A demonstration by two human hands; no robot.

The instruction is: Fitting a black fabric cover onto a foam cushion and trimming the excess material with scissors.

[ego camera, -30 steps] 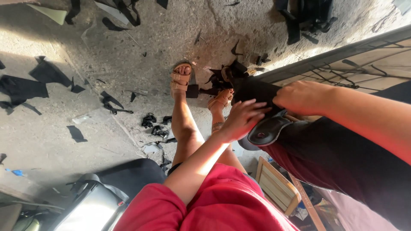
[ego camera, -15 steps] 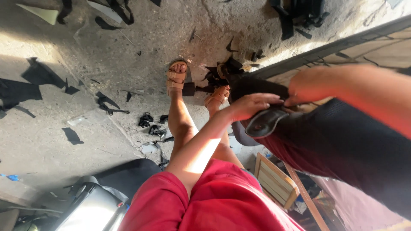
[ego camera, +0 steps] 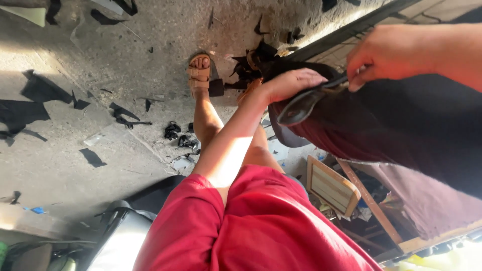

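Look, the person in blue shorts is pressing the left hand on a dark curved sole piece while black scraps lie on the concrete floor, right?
Nearly. The shorts are red, not blue, as the head view shows. The left hand does press on the dark curved sole piece, and black scraps do lie on the concrete floor.

Concrete floor [ego camera: 150,40], sunlit, littered with black scraps [ego camera: 35,95]. More scraps [ego camera: 175,131] bunched near tan sandal [ego camera: 199,74]. Small wooden frame [ego camera: 331,186] leans low right, wooden slat [ego camera: 369,203] just beside it. Maroon cloth [ego camera: 416,150] spreads across right. Dark metal bar [ego camera: 346,31] runs diagonally at top. Blue bit [ego camera: 36,210] lies lower left.
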